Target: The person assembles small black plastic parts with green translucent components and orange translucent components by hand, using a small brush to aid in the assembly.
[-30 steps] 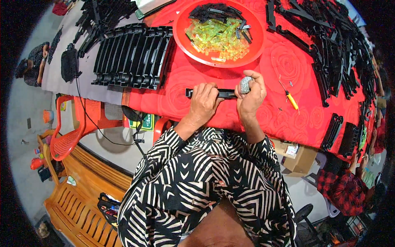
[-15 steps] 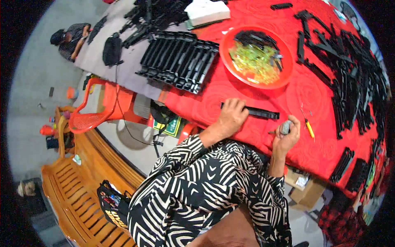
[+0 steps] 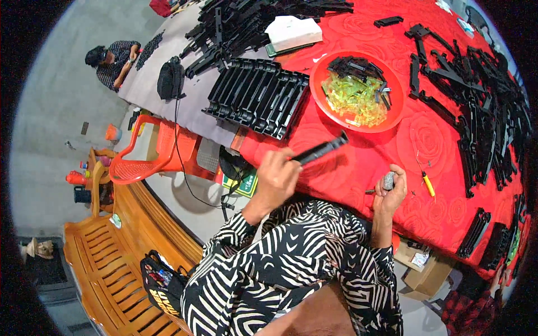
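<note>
My left hand (image 3: 276, 180) is closed around one end of a long black plastic strip part (image 3: 322, 150), tilted up over the table's front edge. My right hand (image 3: 390, 192) is closed on a small tool with a grey wrapped handle (image 3: 388, 180); a thin dark tip points left from it. To its right lies a yellow-handled pick (image 3: 427, 183) on the red cloth. Beyond both hands stands a red bowl (image 3: 402, 106) with yellow-green clear bits and small black pieces in it. Similar black parts stand in a neat row (image 3: 255, 98) at the left of the bowl.
Loose black parts are heaped at the right (image 3: 487, 112) and far left (image 3: 230, 33). A white tissue pack (image 3: 292, 32) lies at the back. Left are a red plastic chair (image 3: 140, 165) and a wooden bench (image 3: 115, 269). One person (image 3: 115, 61) sits far left; a checked sleeve (image 3: 468, 311) shows lower right.
My left hand has lifted the black strip part off the cloth and drawn it left and toward me, its far end turned up. The right hand keeps the tool in nearly the same place.
</note>
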Motion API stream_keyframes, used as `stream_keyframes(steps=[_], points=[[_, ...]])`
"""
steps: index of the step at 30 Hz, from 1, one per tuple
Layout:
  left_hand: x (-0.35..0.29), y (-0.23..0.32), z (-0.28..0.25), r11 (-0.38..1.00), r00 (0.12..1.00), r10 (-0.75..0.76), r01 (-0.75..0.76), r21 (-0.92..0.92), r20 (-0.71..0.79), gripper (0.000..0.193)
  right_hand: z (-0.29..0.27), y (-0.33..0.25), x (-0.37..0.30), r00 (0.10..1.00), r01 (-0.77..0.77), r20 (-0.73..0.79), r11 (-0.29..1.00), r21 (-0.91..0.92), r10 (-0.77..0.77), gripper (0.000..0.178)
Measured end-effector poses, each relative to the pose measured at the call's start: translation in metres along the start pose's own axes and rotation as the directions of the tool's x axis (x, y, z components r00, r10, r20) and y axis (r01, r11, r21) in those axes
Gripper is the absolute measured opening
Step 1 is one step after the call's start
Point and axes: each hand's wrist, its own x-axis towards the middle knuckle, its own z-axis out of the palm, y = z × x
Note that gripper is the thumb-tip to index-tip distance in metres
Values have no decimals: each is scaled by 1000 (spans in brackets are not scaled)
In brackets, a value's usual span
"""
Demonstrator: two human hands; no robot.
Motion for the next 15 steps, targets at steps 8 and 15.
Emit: stream_keyframes(steps=[8, 15], points=[[58, -75, 7, 926, 979, -92, 151, 347, -180, 9, 8, 8, -6, 994, 16, 109, 993, -116, -3, 27], [72, -100, 35, 842, 970, -149, 227, 490, -192, 11, 8, 14, -8, 992, -30, 115, 992, -121, 44, 33]])
